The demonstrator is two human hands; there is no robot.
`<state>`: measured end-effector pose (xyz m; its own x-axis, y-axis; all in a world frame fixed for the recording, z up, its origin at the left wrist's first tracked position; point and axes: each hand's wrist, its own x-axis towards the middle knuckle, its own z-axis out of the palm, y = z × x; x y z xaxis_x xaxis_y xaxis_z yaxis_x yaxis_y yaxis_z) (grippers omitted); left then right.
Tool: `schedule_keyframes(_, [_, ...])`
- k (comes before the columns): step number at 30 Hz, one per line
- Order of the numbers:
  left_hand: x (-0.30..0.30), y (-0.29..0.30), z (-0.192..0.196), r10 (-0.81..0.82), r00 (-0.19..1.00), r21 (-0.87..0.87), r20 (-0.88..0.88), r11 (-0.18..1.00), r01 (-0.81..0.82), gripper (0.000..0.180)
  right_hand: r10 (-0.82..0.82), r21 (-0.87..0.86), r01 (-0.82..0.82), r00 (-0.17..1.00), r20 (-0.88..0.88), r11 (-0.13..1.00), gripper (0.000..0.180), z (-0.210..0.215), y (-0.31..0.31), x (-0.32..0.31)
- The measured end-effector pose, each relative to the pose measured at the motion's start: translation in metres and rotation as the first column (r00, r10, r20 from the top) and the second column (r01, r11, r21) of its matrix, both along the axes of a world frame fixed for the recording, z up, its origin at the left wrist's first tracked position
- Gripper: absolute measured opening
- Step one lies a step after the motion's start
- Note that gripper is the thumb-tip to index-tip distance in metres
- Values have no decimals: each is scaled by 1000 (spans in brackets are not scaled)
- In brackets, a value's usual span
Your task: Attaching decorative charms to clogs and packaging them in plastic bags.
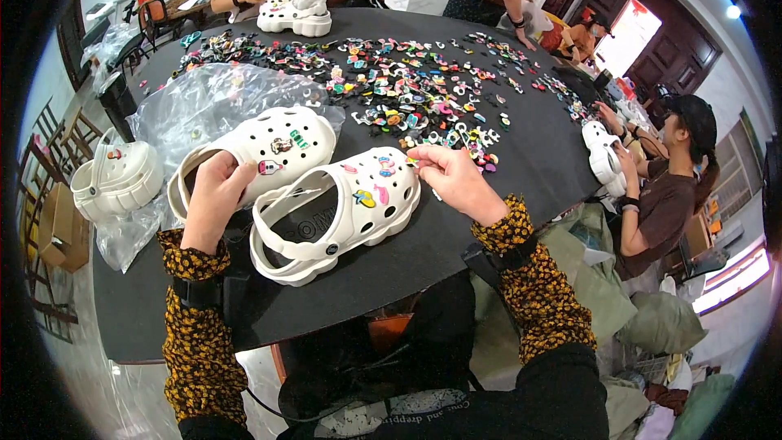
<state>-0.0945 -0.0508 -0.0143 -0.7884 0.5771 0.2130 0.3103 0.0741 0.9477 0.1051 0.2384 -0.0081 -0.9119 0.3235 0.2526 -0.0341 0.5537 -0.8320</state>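
Observation:
Two white clogs lie side by side on the dark table (505, 220). My left hand (216, 191) is closed on the edge of the farther clog (303, 132), which carries a green lettered charm, a brown animal charm and a pink bottle charm. Nearer to me, the second clog (342, 228) has its strap toward me and bears pink, blue and yellow charms, one a yellow flip-flop. At its toe my right hand (456, 183) pinches a small yellowish shoe charm (411, 162), mostly hidden by the fingertips.
Many loose coloured charms (407, 90) are spread over the table's far half. Clear plastic bags (220, 102) lie at the left, near another white clog (122, 171). Across the table a person handles white clogs (295, 16); at the right another handles a clog (601, 155). Green sacks (586, 277) stand right.

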Motion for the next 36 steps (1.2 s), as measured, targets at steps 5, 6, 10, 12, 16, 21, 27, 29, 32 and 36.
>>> schedule_keyframes(5, [3, 3, 3, 9, 1000, -2, -15, 1000, -9, 26, -22, 171, 20, 1000, 9, 985, 23, -3, 4, 2])
schedule_keyframes(6, [3, 4, 2, 2, 1000, 22, 4, 1000, -3, 26, -27, 207, 29, 1000, -9, 978, 23, -4, 5, 1])
schedule_keyframes(10, [4, 2, 3, -3, 1000, 51, 28, 999, 1, 26, -45, 65, 45, 999, -2, 997, 21, -4, 3, 1])
schedule_keyframes(12, [2, 0, 2, -1, 1000, 25, 13, 1000, 1, 26, -54, 12, 54, 998, -14, 998, 19, -6, 4, -1])
schedule_keyframes(16, [4, 3, 3, -3, 1000, 36, 12, 999, 3, 25, -58, -13, 58, 998, -12, 998, 17, -7, 6, -3])
schedule_keyframes(21, [2, 3, 2, -3, 999, -5, 36, 1000, 3, 25, -56, 7, 56, 998, -23, 998, 16, -8, 9, -5])
schedule_keyframes(27, [9, 4, 8, 15, 1000, 23, 14, 1000, -15, 20, -64, 90, 61, 998, 27, 994, 17, 2, 0, -5])
schedule_keyframes(29, [11, 3, 10, 27, 999, 20, 32, 999, -28, 19, -72, 131, 69, 997, 18, 989, 16, 3, 0, -4])
schedule_keyframes(32, [9, 0, 8, 15, 993, 35, 116, 999, -19, 17, -46, 158, 39, 998, 44, 987, 17, 9, 0, -6])
schedule_keyframes(36, [13, 3, 11, -80, 962, 185, 261, 982, 32, 22, -73, 130, 63, 995, 67, 989, 16, 40, -10, -13])
